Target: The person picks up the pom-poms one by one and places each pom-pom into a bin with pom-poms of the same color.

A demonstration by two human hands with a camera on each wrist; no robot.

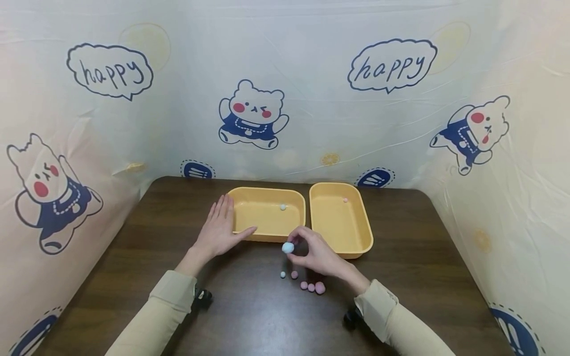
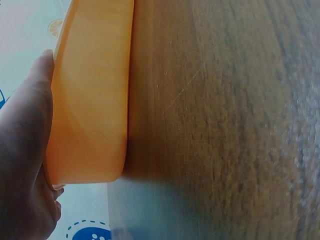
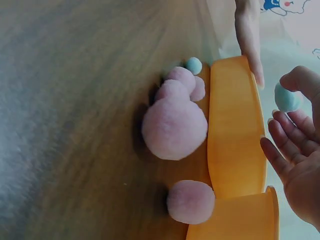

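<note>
My right hand pinches a light blue pom-pom between thumb and fingertips, raised near the front rim of the left yellow tray. In the right wrist view the same blue pom-pom sits at the fingertips, with the other fingers spread. My left hand lies with straight fingers along the left end of that tray, thumb stretched over its front rim. A small light blue pom-pom lies inside it. The left wrist view shows the left hand against the tray's outer wall.
The right yellow tray stands beside the left one, with a tiny pink pom-pom in it. On the table before the trays lie a small blue pom-pom and several pink ones, the largest pink pom-pom at the right.
</note>
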